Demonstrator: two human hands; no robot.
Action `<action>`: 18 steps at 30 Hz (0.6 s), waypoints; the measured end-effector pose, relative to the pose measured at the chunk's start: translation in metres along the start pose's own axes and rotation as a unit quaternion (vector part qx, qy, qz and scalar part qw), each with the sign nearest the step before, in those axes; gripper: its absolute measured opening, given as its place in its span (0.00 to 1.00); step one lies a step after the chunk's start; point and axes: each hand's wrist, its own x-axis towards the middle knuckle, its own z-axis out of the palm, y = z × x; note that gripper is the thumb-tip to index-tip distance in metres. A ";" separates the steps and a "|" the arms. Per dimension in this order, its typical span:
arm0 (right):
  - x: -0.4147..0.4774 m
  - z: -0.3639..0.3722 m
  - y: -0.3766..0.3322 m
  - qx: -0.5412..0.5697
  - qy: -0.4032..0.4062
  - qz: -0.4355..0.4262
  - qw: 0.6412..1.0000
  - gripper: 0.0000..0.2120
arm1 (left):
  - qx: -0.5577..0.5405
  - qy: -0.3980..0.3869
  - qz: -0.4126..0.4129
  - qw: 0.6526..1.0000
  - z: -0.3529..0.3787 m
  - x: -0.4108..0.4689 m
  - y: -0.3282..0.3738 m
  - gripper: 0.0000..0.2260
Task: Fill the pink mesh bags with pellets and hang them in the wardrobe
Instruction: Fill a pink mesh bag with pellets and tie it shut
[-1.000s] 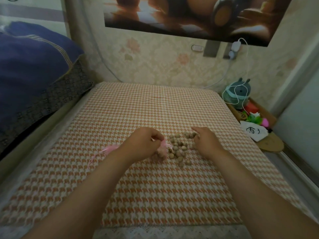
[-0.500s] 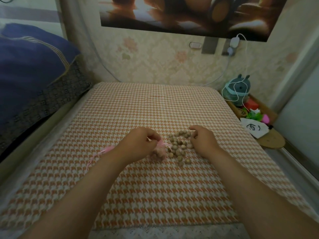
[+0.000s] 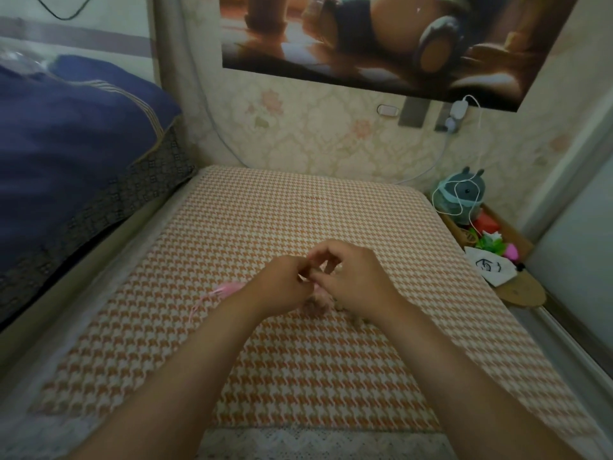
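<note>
Head view, everything relative to the checked cloth [image 3: 298, 376]:
- Left hand [image 3: 282, 288] and right hand [image 3: 356, 280] meet over the cloth's middle, fingers curled.
- Left hand pinches the top of the pink mesh bag [image 3: 313, 305], which sags onto the cloth under both hands.
- Right fingertips are pressed together at the same spot. Too blurred to tell what's between them.
- The right hand hides most of the pellets [image 3: 359, 322].
- Pink strings [image 3: 229, 288] lie just left of the left wrist.
- Blue bedding [image 3: 66, 161] off the cloth's left edge.
- Grey plush toy [image 3: 462, 194], white pouch [image 3: 491, 267] and wooden disc [image 3: 522, 292] off the right edge.
- Poster [image 3: 381, 38] on the wall beyond.
</note>
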 end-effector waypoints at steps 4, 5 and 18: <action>-0.003 0.002 0.006 -0.117 -0.031 -0.048 0.991 0.04 | -0.010 -0.007 0.013 1.000 -0.002 -0.002 -0.002 0.07; -0.002 0.002 0.007 -0.131 -0.034 -0.059 0.989 0.05 | -0.017 -0.011 0.013 1.000 -0.003 -0.002 -0.001 0.08; -0.003 -0.016 0.006 -0.202 -0.113 0.001 0.973 0.13 | 0.006 -0.005 0.009 1.000 -0.009 -0.005 0.000 0.12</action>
